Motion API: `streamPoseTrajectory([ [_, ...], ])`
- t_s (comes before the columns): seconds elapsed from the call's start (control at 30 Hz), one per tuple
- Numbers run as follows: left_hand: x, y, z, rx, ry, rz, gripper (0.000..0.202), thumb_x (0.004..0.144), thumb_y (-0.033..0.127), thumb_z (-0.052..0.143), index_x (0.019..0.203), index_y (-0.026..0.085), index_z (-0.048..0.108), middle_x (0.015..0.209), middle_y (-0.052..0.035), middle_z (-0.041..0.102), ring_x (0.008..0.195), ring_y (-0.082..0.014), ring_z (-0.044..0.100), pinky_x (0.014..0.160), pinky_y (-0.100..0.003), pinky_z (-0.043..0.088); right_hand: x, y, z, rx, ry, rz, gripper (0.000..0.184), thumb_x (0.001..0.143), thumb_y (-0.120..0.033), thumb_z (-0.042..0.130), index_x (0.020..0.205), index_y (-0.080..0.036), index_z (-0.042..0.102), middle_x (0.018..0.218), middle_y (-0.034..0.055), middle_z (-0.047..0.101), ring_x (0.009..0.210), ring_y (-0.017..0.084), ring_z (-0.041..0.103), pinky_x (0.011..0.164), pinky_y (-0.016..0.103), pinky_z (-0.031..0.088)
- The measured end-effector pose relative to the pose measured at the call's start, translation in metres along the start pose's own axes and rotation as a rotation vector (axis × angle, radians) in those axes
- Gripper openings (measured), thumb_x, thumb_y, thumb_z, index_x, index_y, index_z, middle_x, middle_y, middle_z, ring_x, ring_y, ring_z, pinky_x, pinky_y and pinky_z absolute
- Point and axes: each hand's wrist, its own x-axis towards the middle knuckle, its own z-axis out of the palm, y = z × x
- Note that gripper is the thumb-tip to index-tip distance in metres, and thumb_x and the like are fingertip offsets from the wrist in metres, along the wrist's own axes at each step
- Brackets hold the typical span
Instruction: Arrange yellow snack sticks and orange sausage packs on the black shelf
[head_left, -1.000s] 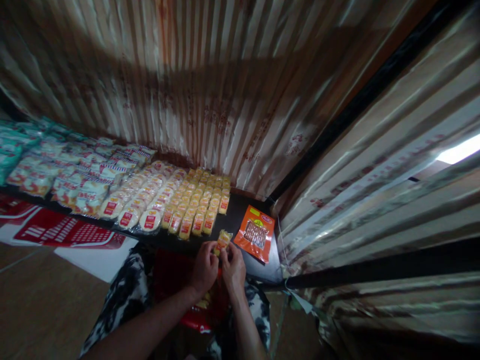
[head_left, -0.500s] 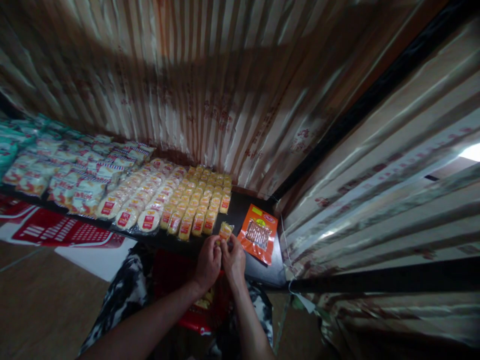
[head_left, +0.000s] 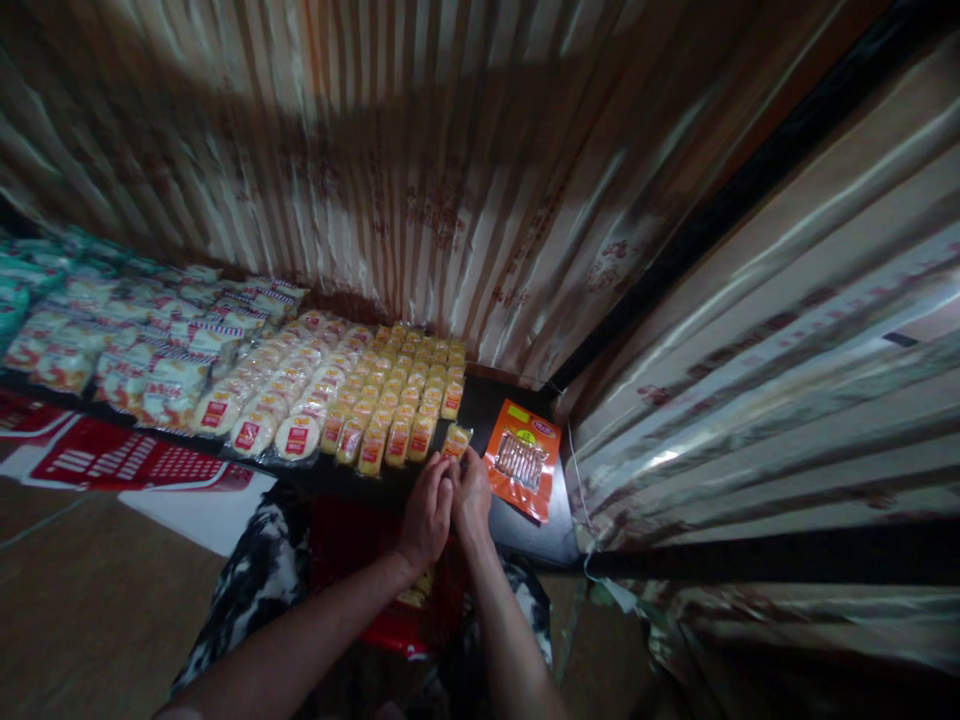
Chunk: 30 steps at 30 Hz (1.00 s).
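My left hand [head_left: 426,510] and my right hand [head_left: 472,495] are pressed together at the front of a dark shelf [head_left: 525,535]. Both pinch the near end of a small yellow snack packet with a red label [head_left: 454,440]. The packet lies at the right end of rows of like yellow packets [head_left: 405,400]. An orange packet with a clear window [head_left: 521,460] rests flat just right of my right hand.
Round white packets with red labels [head_left: 270,410] and further snack bags [head_left: 112,340] fill the shelf to the left. Corrugated metal walls [head_left: 420,170] close the back and right. A red bag [head_left: 390,600] lies on my lap. A red-and-white printed sheet [head_left: 120,460] hangs below the shelf.
Both hands carried the yellow packet forward and up from the shelf's edge to the end of the yellow rows. The orange packet stayed put.
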Motion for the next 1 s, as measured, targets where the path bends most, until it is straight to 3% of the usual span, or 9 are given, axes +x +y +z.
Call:
streamPoseTrajectory([
  [0.43, 0.010, -0.007, 0.011, 0.103, -0.014, 0.123, 0.043, 0.092, 0.030, 0.030, 0.129, 0.014, 0.045, 0.138, -0.0134, 0.044, 0.131, -0.0202, 0.036, 0.110, -0.042, 0.031, 0.020, 0.005, 0.004, 0.021, -0.005, -0.029, 0.037, 0.081, -0.035, 0.039, 0.104, -0.015, 0.060, 0.088, 0.0089, 0.065, 0.078, 0.020, 0.058, 0.069, 0.030, 0.044],
  [1.0, 0.033, -0.003, 0.016, 0.081, -0.023, 0.138, 0.045, 0.092, 0.030, 0.028, 0.129, 0.009, 0.043, 0.137, -0.0176, 0.044, 0.131, -0.0218, 0.036, 0.110, -0.043, 0.031, 0.047, 0.012, 0.013, 0.037, -0.025, -0.019, 0.039, 0.080, -0.037, 0.042, 0.109, -0.016, 0.059, 0.096, 0.0101, 0.065, 0.084, 0.021, 0.059, 0.074, 0.032, 0.046],
])
